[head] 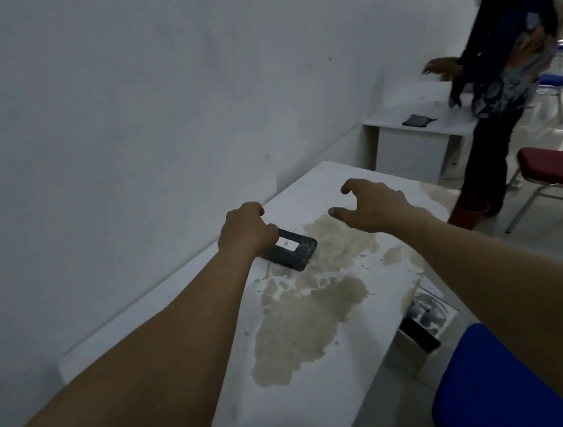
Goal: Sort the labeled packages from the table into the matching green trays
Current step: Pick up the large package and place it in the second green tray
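Note:
A dark flat package with a white label marked with one handwritten letter lies on the white table, near the wall side. My left hand is closed on its near-left end, fingers curled over the edge. My right hand hovers to the right of the package, above the table, fingers spread and curled, holding nothing. No green tray is in view.
A large tan stain covers the middle of the table. A blue chair stands at the lower right, a red chair further back. Another person stands at a second white table with a dark package.

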